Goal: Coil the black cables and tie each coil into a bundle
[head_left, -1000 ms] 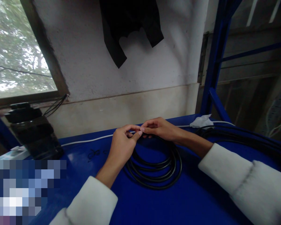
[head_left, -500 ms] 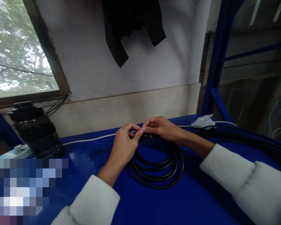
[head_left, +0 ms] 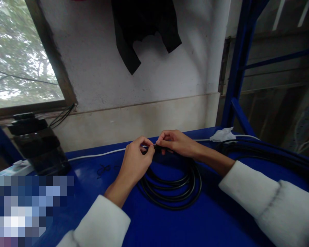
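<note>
A: Grip?
B: Left hand [head_left: 137, 159] and right hand [head_left: 177, 142] both pinch a small dark piece [head_left: 158, 147] at the round black cable coil's [head_left: 193, 171] far edge.
A: Why flat on glossy blue bench [head_left: 211, 219]?
B: Probably steadies it.

Blue tabletop [head_left: 170, 228] with black cable coil [head_left: 192, 169], white cord [head_left: 98, 156], crumpled white scrap [head_left: 223, 134] and dark bottle [head_left: 41, 147].

Black garment [head_left: 146, 20] hanging before wall [head_left: 92, 51]; dark bottle [head_left: 38, 147] below window [head_left: 20, 51].
</note>
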`<state>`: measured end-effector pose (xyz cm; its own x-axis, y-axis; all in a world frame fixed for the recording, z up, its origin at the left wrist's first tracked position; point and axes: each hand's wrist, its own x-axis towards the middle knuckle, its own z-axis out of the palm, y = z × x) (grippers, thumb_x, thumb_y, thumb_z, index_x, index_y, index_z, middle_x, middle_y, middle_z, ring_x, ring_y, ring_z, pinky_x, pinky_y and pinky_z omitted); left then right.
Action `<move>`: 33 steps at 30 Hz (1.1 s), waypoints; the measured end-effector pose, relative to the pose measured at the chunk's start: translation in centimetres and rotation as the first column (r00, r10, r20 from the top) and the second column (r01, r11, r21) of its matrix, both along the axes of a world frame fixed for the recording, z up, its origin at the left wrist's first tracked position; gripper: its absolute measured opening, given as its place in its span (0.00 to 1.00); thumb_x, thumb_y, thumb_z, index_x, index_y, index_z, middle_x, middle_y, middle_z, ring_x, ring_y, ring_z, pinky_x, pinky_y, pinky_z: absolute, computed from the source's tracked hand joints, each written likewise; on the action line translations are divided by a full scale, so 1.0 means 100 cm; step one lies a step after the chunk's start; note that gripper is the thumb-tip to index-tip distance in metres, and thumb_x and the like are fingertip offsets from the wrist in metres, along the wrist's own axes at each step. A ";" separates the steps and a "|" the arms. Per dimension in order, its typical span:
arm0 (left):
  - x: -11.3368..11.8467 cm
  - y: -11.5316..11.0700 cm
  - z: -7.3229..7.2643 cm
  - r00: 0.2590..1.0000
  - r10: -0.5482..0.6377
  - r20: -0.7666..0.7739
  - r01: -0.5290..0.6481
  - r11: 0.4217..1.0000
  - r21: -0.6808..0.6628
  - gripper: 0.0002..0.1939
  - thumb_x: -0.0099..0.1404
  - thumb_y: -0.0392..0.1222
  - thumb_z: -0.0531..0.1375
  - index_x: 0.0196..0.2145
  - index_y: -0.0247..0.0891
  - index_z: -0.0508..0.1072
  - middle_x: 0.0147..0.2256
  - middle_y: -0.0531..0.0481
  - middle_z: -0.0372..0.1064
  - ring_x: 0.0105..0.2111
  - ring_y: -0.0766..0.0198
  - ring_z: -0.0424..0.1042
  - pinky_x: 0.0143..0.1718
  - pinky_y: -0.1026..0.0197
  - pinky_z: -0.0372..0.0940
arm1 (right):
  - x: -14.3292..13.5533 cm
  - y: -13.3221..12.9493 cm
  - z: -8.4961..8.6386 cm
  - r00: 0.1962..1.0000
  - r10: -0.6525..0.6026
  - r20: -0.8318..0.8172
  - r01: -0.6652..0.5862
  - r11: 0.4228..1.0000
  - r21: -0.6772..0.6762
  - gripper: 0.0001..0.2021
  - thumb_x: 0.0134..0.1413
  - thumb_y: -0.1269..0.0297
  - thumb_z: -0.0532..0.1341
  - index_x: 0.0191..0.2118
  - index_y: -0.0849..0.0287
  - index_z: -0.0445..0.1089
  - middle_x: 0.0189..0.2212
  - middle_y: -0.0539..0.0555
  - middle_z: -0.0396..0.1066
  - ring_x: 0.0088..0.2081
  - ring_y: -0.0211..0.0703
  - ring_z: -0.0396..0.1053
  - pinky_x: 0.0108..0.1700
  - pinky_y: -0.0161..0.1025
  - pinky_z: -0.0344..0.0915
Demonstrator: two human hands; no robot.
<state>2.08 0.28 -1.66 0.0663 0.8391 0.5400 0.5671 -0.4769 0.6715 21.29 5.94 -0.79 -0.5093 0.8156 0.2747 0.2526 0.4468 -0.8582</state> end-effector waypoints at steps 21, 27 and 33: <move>0.000 0.002 -0.001 1.000 -0.020 0.022 0.019 1.000 0.024 0.07 0.66 0.44 0.65 0.33 0.41 0.82 0.32 0.51 0.81 0.32 0.60 0.78 0.35 0.61 0.67 | 0.002 0.003 -0.004 0.996 0.063 -0.056 -0.064 0.998 -0.018 0.08 0.59 0.61 0.66 0.37 0.61 0.72 0.25 0.50 0.74 0.27 0.35 0.67 0.28 0.33 0.55; 0.000 0.002 0.000 0.999 -0.023 0.028 0.023 1.000 0.001 0.06 0.64 0.45 0.66 0.35 0.41 0.82 0.34 0.50 0.81 0.33 0.58 0.78 0.38 0.58 0.68 | 0.002 0.004 -0.004 0.997 0.054 -0.057 -0.054 0.999 -0.004 0.08 0.57 0.62 0.67 0.37 0.61 0.72 0.26 0.51 0.75 0.28 0.35 0.68 0.28 0.32 0.56; 0.001 0.002 0.001 1.000 -0.015 0.011 0.015 1.000 0.005 0.05 0.64 0.41 0.66 0.35 0.41 0.83 0.34 0.49 0.81 0.33 0.58 0.77 0.39 0.57 0.68 | 0.001 0.003 -0.003 0.999 0.040 -0.037 -0.041 0.999 -0.027 0.06 0.57 0.64 0.65 0.37 0.62 0.72 0.27 0.52 0.76 0.28 0.36 0.69 0.28 0.32 0.57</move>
